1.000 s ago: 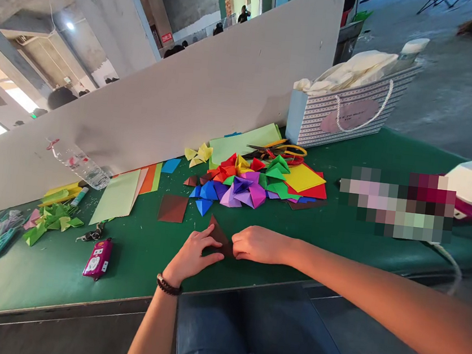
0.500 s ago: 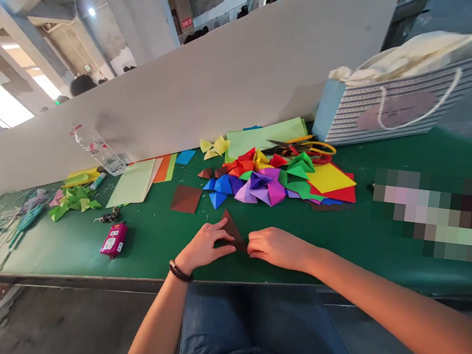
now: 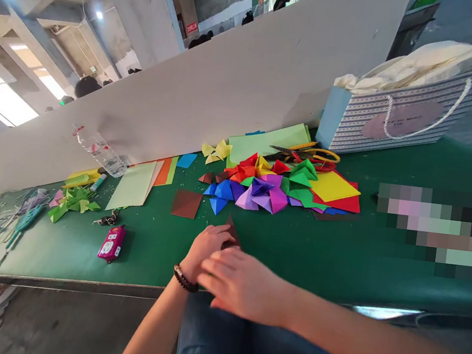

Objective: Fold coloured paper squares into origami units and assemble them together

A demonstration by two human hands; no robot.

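Note:
A folded piece of brown paper rests near the table's front edge, only its upper tip showing behind my hands. My left hand curls its fingers over this paper; its thumb is hidden. Across the front of it comes my right hand, slightly blurred, its fingers stretched out toward my left wrist with nothing seen in them. A flat brown paper square lies to the upper left. Just beyond my hands is a heap of folded paper pieces in purple, blue, red and green.
Scissors lie behind the heap, beside yellow paper. A striped paper bag stands at the right back. Leftward are a pink packet, pale green sheets and a tilted plastic bottle. A white partition borders the table.
My right hand has left the right corner of the brown paper and moved left and nearer, crossing in front of my left hand. My left hand stays at the paper.

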